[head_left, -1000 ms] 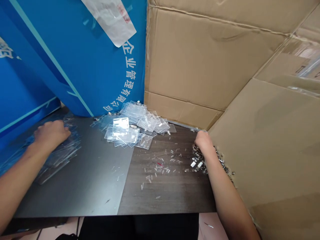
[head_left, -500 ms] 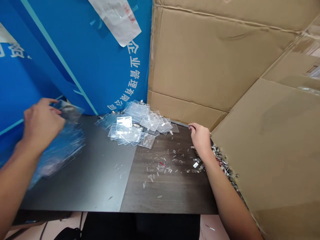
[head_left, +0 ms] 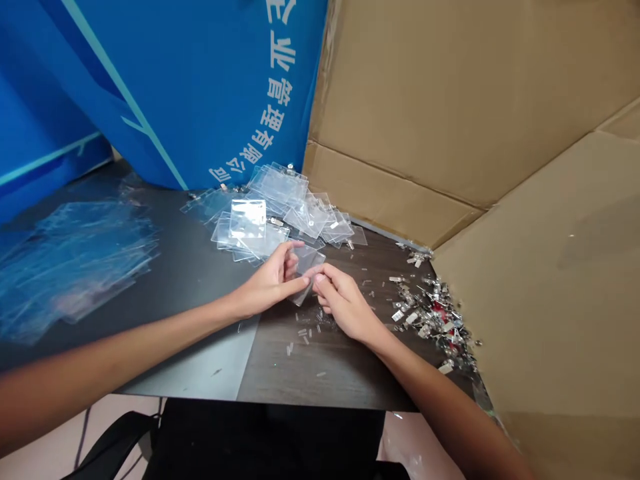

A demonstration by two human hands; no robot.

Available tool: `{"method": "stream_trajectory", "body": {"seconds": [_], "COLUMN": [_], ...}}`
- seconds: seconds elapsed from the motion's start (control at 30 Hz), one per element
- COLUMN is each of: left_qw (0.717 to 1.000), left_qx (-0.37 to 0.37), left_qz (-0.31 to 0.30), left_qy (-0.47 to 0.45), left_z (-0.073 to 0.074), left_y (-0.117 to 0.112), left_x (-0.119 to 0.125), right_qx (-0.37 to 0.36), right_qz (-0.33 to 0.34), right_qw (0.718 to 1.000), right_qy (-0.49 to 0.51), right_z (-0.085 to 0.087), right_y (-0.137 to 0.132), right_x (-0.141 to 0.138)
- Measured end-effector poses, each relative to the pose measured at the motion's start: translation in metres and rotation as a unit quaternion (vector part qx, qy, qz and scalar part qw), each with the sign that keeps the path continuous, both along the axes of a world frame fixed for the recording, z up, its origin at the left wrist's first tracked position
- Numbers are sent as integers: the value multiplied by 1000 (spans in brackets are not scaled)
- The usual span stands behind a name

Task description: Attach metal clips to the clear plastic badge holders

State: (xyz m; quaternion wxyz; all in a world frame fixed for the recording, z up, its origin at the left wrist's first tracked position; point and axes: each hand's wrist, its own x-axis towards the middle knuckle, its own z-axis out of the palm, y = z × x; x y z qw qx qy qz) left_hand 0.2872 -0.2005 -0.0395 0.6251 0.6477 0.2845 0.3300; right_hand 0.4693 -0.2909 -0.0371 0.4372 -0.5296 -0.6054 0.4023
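Observation:
My left hand and my right hand meet over the middle of the dark table. Both pinch one clear plastic badge sleeve held between them, just above the tabletop. Behind the hands lies a loose pile of clear badge sleeves, some with metal clips on them. A heap of small metal clips lies to the right of my right hand. Whether the right fingers also hold a clip I cannot tell.
A stack of clear sleeves lies at the table's left end. A blue printed board stands behind, brown cardboard sheets at the back and right. Small clear plastic bits are scattered under the hands.
My left hand came from the left stack to the middle carrying a sleeve. My right hand left the clip heap and joined it. The view tilted down.

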Motion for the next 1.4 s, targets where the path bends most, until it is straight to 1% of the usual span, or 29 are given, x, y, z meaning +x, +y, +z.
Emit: {"method": "stream_trajectory", "body": {"seconds": [0.1, 0.17, 0.2, 0.27, 0.33, 0.37, 0.43, 0.53, 0.6, 0.63, 0.7, 0.77, 1.03, 1.13, 1.2, 1.33, 1.4], "left_qw": [1000, 998, 997, 989, 977, 973, 971, 979, 986, 992, 998, 996, 991, 987, 986, 979, 977], "left_qx": [10, 44, 75, 149, 213, 230, 235, 205, 161, 125, 44, 2, 39, 35, 15, -32, -45], "left_qz": [-4, 7, 15, 20, -3, -19, -32, 5, 8, -7, -54, -84, -119, -142, -160, -201, -208], "left_qy": [-29, -37, -32, -15, -12, -18, -21, 15, 30, 23, -1, -12, 46, 63, 53, -3, -28], "left_z": [-3, 1, 3, 8, 10, 9, 6, -1, -4, -4, -5, -5, -2, -1, -1, 2, 2], "left_y": [-3, -6, -9, -14, -18, -20, -22, -23, -23, -23, -22, -20, -11, -8, -8, -9, -10], "left_x": [-4, -8, -10, -15, -20, -22, -25, -21, -17, -15, -12, -11, -18, -20, -21, -21, -20], "right_qx": [29, 47, 65, 128, 207, 245, 311, 403, 443, 452, 455, 450, 417, 408, 406, 404, 387], "right_qz": [-1, -32, -57, -108, -143, -149, -136, -88, -65, -60, -57, -52, -14, -4, 1, 15, 20], "right_qw": [999, 997, 994, 981, 958, 946, 923, 883, 860, 853, 852, 857, 883, 890, 891, 892, 900], "right_qy": [-35, -53, -64, -96, -134, -152, -184, -223, -245, -252, -253, -247, -214, -206, -204, -204, -200], "right_z": [6, 6, 6, 5, 6, 6, 6, 5, 2, 1, 0, -1, -3, -3, -3, -3, -2], "right_y": [-3, -3, -3, -4, -5, -5, -6, -7, -7, -6, -6, -5, -2, -2, -2, -3, -5], "right_x": [1, 1, 1, 2, 5, 6, 9, 9, 9, 9, 9, 10, 11, 12, 13, 12, 10]}}
